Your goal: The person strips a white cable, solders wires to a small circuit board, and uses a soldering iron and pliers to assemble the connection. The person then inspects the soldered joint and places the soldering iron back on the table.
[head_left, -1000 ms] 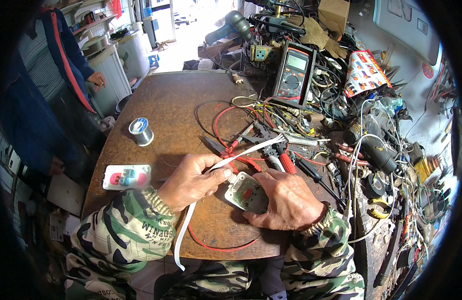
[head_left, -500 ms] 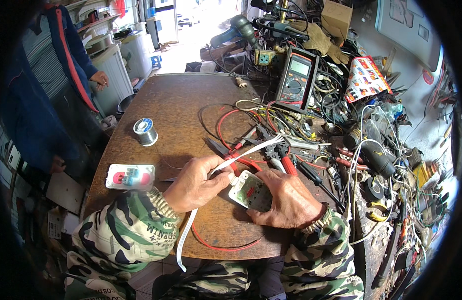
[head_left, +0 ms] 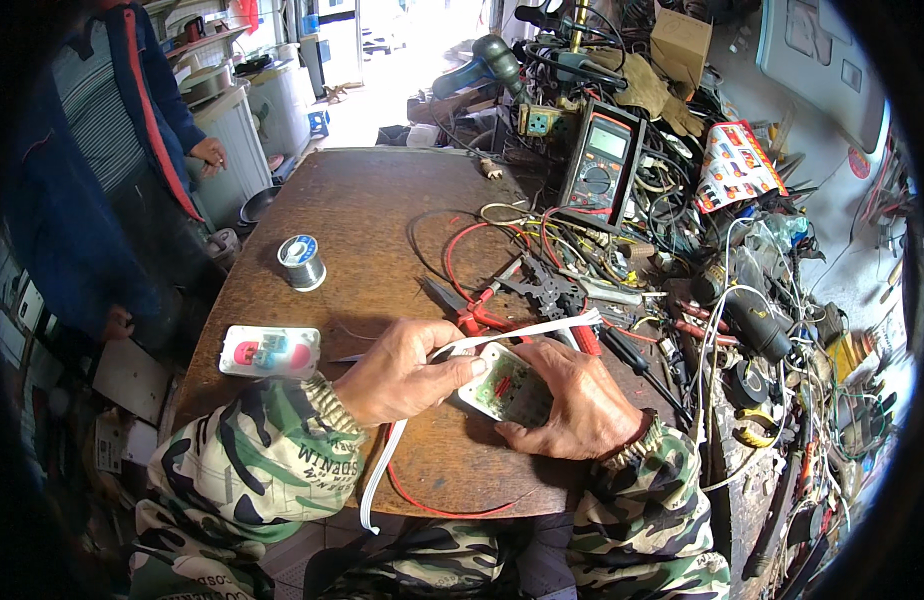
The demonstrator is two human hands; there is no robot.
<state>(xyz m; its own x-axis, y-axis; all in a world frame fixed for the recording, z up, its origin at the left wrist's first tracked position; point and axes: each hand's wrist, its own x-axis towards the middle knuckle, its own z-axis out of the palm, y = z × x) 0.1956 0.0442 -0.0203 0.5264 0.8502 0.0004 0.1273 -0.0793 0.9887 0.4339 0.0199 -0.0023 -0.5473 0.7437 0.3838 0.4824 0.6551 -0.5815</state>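
Note:
My left hand pinches a flat white cable between thumb and fingers. One end of the cable reaches right, past the top of a small white plastic housing, and the other hangs below my left hand over the table's near edge. My right hand grips the housing by its right side, open face up. Inside are a green circuit board and short red wires. My left thumb is at the housing's upper left corner; whether it touches cannot be made out.
On the wooden table lie a solder spool, a white cover with pink and blue parts, and red-handled pliers. A multimeter and tangled wires and tools crowd the right. A person stands at the left.
My left hand has shifted slightly right, closer to the housing. The cable's free end has swung lower and to the right, now lying nearly level above my right hand. The right hand keeps its grip.

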